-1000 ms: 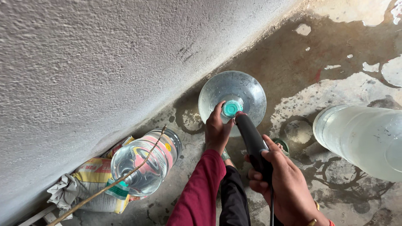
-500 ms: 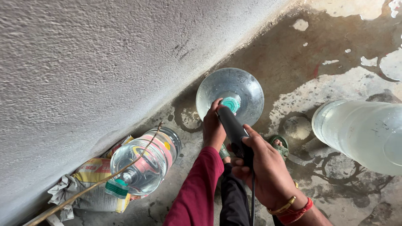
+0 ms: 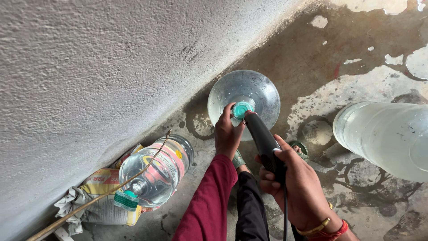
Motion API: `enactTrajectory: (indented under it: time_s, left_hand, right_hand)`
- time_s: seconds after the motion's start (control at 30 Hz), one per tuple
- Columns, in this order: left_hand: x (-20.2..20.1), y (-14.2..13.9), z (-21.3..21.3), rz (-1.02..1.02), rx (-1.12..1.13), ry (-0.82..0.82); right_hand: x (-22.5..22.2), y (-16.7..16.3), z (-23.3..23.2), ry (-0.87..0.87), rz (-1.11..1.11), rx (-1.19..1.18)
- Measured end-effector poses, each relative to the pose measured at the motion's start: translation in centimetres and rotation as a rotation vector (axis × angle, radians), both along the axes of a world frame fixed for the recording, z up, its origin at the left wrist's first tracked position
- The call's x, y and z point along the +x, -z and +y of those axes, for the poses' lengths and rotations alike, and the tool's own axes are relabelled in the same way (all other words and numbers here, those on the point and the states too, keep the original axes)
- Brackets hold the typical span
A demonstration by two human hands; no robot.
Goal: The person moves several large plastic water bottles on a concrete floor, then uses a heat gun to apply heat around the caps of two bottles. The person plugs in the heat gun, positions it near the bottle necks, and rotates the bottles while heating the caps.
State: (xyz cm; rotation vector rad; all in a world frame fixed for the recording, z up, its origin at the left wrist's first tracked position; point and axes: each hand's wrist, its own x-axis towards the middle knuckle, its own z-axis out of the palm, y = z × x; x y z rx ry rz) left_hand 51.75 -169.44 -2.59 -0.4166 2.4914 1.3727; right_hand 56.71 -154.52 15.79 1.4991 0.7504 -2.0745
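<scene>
A big clear water jug [image 3: 244, 96] stands upright on the wet concrete floor [image 3: 339, 58], close to the rough grey wall [image 3: 89, 67]. The view is from above, so its round shoulder and its teal cap [image 3: 242, 109] show in the middle. The left hand [image 3: 227, 134], in a dark red sleeve [image 3: 209, 201], rests at the neck of the jug; its fingers [image 3: 228, 112] curl around the cap and touch it from the left side. The right hand [image 3: 298, 187] holds a black tool [image 3: 265, 143] with a long handle, and the fingers [image 3: 267, 175] are closed firmly around the handle. The front end of the tool points at the cap and seems to touch it, but I cannot tell exactly how. A thin black cable [image 3: 285, 209] hangs down from the tool, under the hand. On the right wrist there are red and gold bangles [image 3: 327, 230].

To the left, a second clear bottle [image 3: 154, 172] with a coloured label lies on its side, its green cap toward the camera, on a crumpled printed sack [image 3: 98, 201]. A thin stick [image 3: 98, 198] leans across this bottle. At the right edge, part of another large clear jug [image 3: 385, 138] is in view, well apart from the hands. Between the arms the person's dark trouser leg [image 3: 252, 209] and a green sandal [image 3: 301, 149] are visible.
</scene>
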Motion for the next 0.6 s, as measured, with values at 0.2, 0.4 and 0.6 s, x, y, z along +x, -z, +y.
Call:
enactTrajectory:
  time_s: [0.2,0.4,0.6]
  left_hand:
    - [-0.3,0.3,0.0,0.074,-0.104,0.083]
    - [-0.3,0.7,0.1,0.080,-0.108,0.088]
    - [-0.6,0.3,0.2,0.081,-0.117,0.098]
  right_hand:
    - [2.8,3.4,4.1,0.156,0.142,-0.233]
    - [4.7,6.9,7.4,0.353,0.163,-0.570]
    - [3.2,8.4,7.9,0.359,0.075,-0.476]
